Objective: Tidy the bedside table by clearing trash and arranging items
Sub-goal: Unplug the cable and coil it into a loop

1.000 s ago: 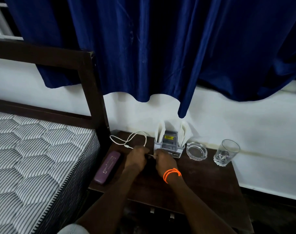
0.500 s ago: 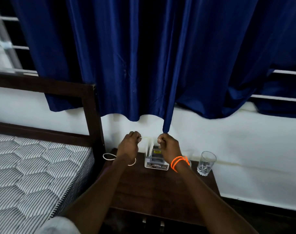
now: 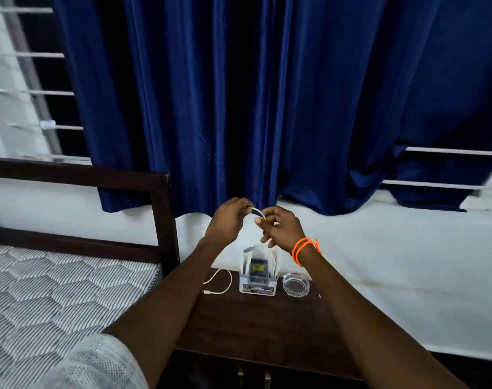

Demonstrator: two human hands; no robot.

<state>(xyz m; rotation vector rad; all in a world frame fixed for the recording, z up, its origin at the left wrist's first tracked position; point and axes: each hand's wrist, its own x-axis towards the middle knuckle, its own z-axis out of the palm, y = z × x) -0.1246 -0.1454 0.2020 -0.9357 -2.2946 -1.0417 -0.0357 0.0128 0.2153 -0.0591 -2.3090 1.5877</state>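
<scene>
Where forearm crosses, cable (image 3: 257, 213) hidden

We make out only small print on the front label of the grey holder (image 3: 256, 287) on the bedside table; its last letters look like "OPEL". The yellow tag above it is too blurred to read.

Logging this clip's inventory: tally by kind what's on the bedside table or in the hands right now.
White cables: 2, one held up between the left hand and right hand, one lying on the table
Grey organizer box: 1
Glass ashtray: 1
Total: 4
</scene>
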